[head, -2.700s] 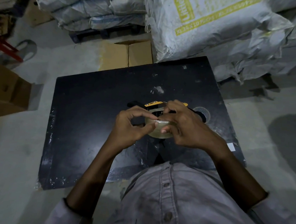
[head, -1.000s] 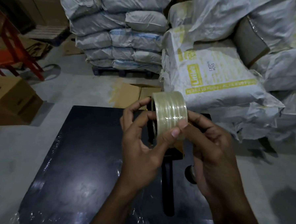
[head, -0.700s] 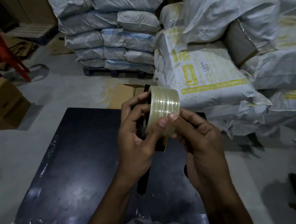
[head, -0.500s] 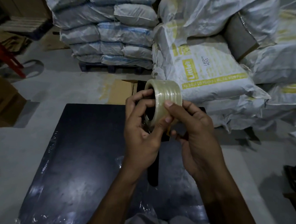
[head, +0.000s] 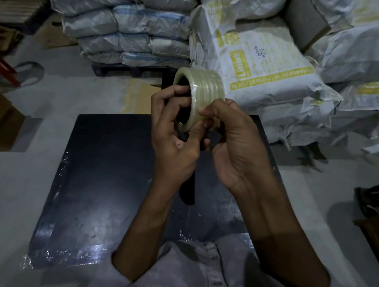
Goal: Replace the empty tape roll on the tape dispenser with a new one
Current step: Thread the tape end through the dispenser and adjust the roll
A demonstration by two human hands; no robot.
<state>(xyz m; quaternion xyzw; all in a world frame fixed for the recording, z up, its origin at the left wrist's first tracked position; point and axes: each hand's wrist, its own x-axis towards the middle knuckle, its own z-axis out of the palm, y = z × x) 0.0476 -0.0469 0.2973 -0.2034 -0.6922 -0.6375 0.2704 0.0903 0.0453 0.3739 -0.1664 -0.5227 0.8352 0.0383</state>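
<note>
The new tape roll (head: 205,91) is held up above the far edge of the black table (head: 107,183); it appears to sit on the tape dispenser (head: 188,191), whose dark handle hangs below the hands over the table's middle (the hub is lost in shadow, so I cannot tell whether the roll is fully seated). The risks, as I judge them: if the roll is only half on the hub, picking at its surface could tip it off and drop it onto the table; the free end of clear tape is hard to find in this dim light, and a nail may tear it into a sliver; loose film could also fold back and stick to itself. The left hand (head: 173,147) is closed on the roll's open side, fingers hooked at the core's rim, thumb pressed up against the lower edge; the right hand (head: 234,145) curls over the outer winding, fingertips pinching at the band, above the table's far side.
</note>
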